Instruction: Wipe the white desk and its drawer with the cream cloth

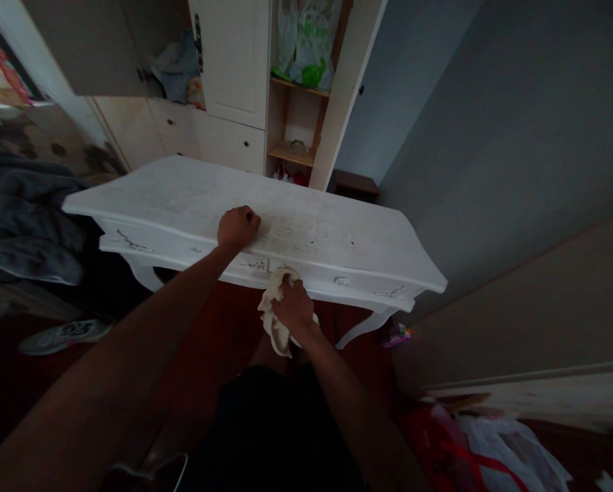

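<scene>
Head camera looks down on a long white wooden bench (337,239) with curved legs. Your left hand (238,227) is balled into a fist, resting on the bench top near its front edge. Your right hand (294,309) clutches a crumpled cream cloth (274,328), held against the drawer front (357,280) just below.

The right hand (293,307) is burying its fingertips in the bunched cloth (274,331), which is covering part of the drawer front (337,280) under the worktop (183,198). The left hand (238,227) is curling into a fist and hiding its palm. The top edge is cutting off the plastic bags (306,48). The bright object (397,335) on the floor is showing too small to identify.
</scene>
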The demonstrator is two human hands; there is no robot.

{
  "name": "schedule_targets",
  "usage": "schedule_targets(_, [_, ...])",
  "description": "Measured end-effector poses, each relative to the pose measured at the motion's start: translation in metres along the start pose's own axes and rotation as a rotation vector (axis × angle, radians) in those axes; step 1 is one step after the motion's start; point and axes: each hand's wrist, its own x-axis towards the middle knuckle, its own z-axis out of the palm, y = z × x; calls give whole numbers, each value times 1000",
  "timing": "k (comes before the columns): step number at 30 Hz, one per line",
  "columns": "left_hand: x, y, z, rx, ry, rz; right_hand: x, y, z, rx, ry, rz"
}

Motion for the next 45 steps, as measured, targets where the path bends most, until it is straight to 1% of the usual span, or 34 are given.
schedule_targets(4, [0,0,0,16,9,0,-7,-4,1,-53,-38,-98])
schedule_targets(7, [0,0,0,17,1,-9,-6,-11,0,-70,18,-88])
schedule_targets(9, [-1,0,0,13,-9,-9,-1,-14,-4,-83,64,-70])
schedule_targets(11, [-1,0,0,13,-12,-8,6,-15,-7,-100,76,-74])
schedule_targets(15, [-1,1,-1,22,-2,-8,16,-14,-5,-147,49,-105])
schedule_targets(20, [-3,3,-4,23,-26,-4,14,-11,5,-194,-21,-66])
schedule_targets(24, [-3,3,-5,17,-30,-4,14,-3,-3,-223,-66,-86])
schedule_targets(27, [-2,2,-3,8,-23,-4,15,11,-13,-231,-118,-104])
schedule_targets(30, [-1,0,-2,-8,-13,0,13,32,-19,-231,-97,-94])
schedule_targets(34, [-1,0,-3,-26,-5,-1,1,65,-24,-254,-49,-5])
schedule_targets(37, [-2,1,-3,-22,-12,-3,-9,91,-31,-276,-49,73])
schedule_targets(45, [-1,1,-3,10,-9,1,-28,165,-67,-331,-56,227])
